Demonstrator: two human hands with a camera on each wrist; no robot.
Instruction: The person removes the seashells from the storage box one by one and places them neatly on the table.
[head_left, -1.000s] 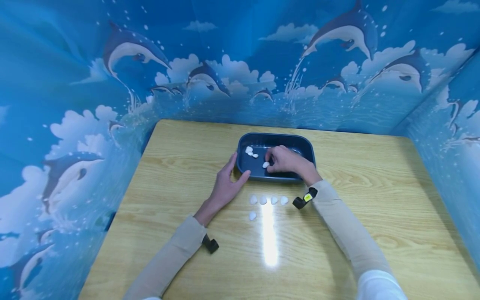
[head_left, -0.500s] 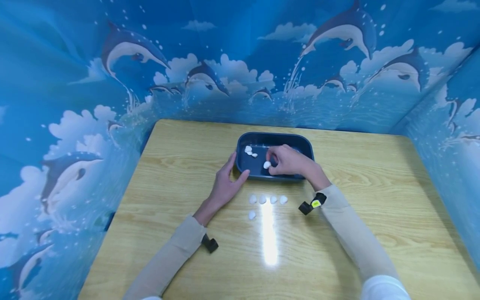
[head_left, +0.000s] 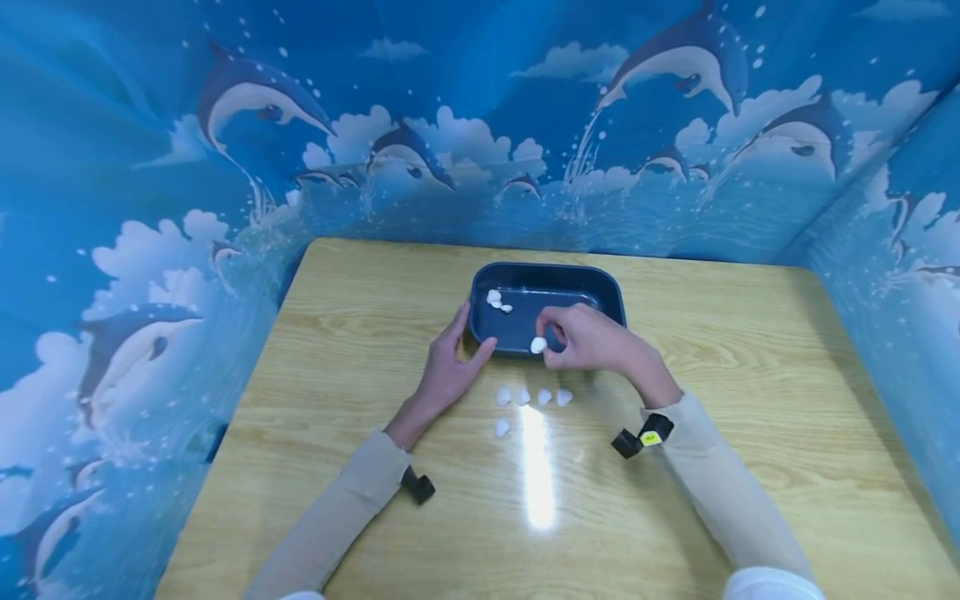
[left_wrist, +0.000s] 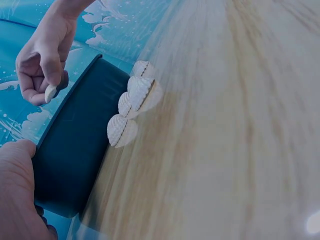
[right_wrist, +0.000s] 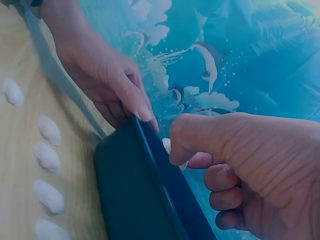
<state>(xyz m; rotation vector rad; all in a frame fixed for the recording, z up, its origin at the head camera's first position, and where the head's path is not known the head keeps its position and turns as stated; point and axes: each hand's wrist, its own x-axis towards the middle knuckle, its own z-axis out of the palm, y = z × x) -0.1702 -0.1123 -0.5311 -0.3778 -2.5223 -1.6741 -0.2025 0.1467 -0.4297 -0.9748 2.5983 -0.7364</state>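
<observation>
Only the head view shows shells lying inside the blue tray.

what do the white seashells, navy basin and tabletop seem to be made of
White seashells: probably natural shell, matte, going by the fine ribs; cast imitations can't be ruled out.
Navy basin: likely moulded plastic, smooth with a slight sheen, judging by its rounded corners and even colour.
Tabletop: wood or wood-look laminate, glossy; it shows grain and a bright light streak.
</observation>
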